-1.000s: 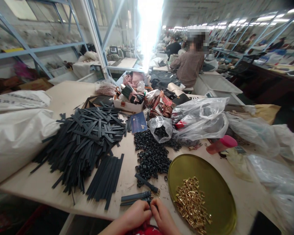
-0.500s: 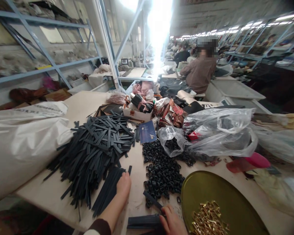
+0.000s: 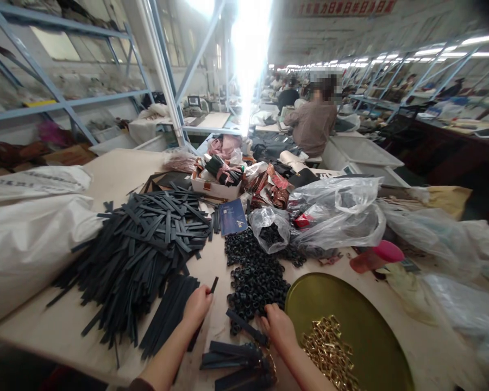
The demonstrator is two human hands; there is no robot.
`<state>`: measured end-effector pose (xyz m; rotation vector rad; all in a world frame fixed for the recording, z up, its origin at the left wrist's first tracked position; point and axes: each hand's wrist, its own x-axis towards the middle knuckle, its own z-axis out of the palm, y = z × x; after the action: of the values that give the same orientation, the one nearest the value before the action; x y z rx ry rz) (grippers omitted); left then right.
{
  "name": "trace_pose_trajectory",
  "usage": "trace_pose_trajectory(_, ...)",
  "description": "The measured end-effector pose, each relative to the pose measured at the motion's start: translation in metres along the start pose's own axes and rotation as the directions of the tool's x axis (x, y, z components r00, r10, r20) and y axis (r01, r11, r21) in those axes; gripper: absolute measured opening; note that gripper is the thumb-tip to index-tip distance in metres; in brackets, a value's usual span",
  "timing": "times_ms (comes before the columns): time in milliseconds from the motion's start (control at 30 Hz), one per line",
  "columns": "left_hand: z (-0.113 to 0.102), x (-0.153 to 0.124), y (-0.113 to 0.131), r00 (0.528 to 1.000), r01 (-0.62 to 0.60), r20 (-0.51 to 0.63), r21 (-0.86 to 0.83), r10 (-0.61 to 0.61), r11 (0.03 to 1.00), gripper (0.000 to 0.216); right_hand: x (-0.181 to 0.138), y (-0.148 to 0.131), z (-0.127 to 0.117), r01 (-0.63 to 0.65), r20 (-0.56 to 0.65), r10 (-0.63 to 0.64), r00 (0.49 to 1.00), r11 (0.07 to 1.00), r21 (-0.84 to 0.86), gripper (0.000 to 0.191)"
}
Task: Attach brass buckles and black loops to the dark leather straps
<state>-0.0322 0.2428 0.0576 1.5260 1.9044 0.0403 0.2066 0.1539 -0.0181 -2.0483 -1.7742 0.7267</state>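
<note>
Right now, the left hand (image 3: 198, 305) has its grip pinched on one black strip (image 3: 214, 285), whose far end sticks up past the fingers, just right of a neat row of strips (image 3: 169, 315) on the tabletop (image 3: 118, 160). The right hand (image 3: 277, 325) has its fingertips at the near edge of the black loops (image 3: 255, 277); I cannot tell if its grip has one. Just left of that hand are a few straps with gold ends (image 3: 230, 355), which look done. Lots seems left: a big heap of strips (image 3: 146, 233) on the left, loose loops in the middle, and gold buckles (image 3: 328, 347) on a round tray (image 3: 381, 320) on the right. The tray's near side is cut off. The left hand covers part of its strip, and the gold ends are blurry, so I cannot count them.
</note>
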Motion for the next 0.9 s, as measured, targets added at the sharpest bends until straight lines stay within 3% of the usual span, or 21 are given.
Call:
trace_pose_trajectory(100, -0.011, -0.028, 0.015, 0.999, -0.024, 0.017, -0.356, 0.032, 0.934, 0.023, -0.001, -0.004, 0.003, -0.026, -0.019, 0.027, 0.999, 0.998, 0.061, 0.014)
trace_pose_trajectory(233, -0.026, -0.074, 0.034, 0.993, -0.006, 0.074, -0.731, 0.088, 0.682, 0.023, -0.003, -0.004, -0.010, -0.027, -0.041, 0.037, 0.998, 0.975, 0.218, 0.014)
trace_pose_trajectory(367, -0.037, -0.107, 0.047, 0.980, 0.062, 0.137, -0.903, 0.148, 0.426, 0.024, -0.009, -0.011, -0.035, -0.046, -0.002, 0.051, 0.999, 0.912, 0.409, 0.028)
trace_pose_trajectory(467, -0.042, -0.121, 0.056, 0.963, 0.113, 0.178, -0.947, 0.200, 0.300, 0.024, -0.019, -0.022, -0.054, -0.061, 0.025, 0.057, 0.998, 0.849, 0.525, 0.039)
trace_pose_trajectory(533, -0.043, -0.127, 0.062, 0.952, 0.137, 0.198, -0.958, 0.234, 0.253, 0.024, -0.029, -0.031, -0.066, -0.115, 0.067, 0.095, 0.993, 0.700, 0.705, 0.038)
trace_pose_trajectory(633, -0.042, -0.136, 0.070, 0.940, 0.166, 0.218, -0.964, 0.261, 0.208, 0.023, -0.043, -0.047, -0.082, -0.239, 0.196, 0.159, 0.968, 0.327, 0.915, 0.034)
trace_pose_trajectory(667, -0.042, -0.138, 0.072, 0.939, 0.177, 0.225, -0.964, 0.259, 0.197, 0.022, -0.047, -0.052, -0.088, -0.268, 0.230, 0.169, 0.958, 0.249, 0.931, 0.033)
trace_pose_trajectory(900, -0.041, -0.140, 0.067, 0.956, 0.203, 0.228, -0.969, 0.184, 0.143, 0.022, -0.075, -0.074, -0.120, -0.366, 0.364, 0.169, 0.916, -0.019, 0.930, 0.016)
